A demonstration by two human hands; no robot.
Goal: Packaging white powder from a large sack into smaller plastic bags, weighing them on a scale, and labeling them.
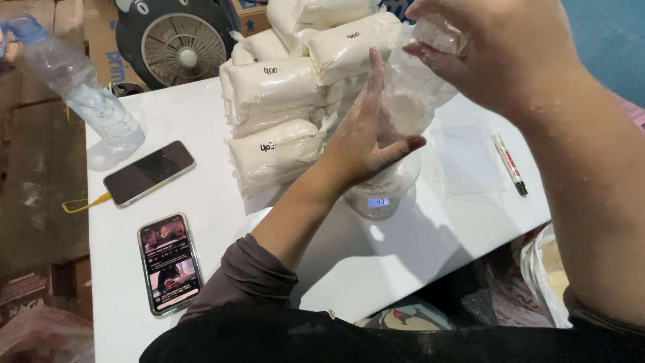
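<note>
Pinched tight, the right hand [497, 47] has the neck of the clear powder bag [413, 101] in its grip, right above the scale [379, 202]; the left hand [366, 134] lies flat and open against the bag's side. Looks like weighing and closing; next comes a steady twist, keeping the bag upright.

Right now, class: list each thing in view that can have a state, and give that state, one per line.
Clear plastic bag: partly filled, top pinched by right hand, steadied by left hand.
Scale: display lit.
Nearer phone: screen on.
Farther phone: screen dark, cable plugged in.
Marker: capped.
Stacked bags: filled.
Bottle: capped.
</note>
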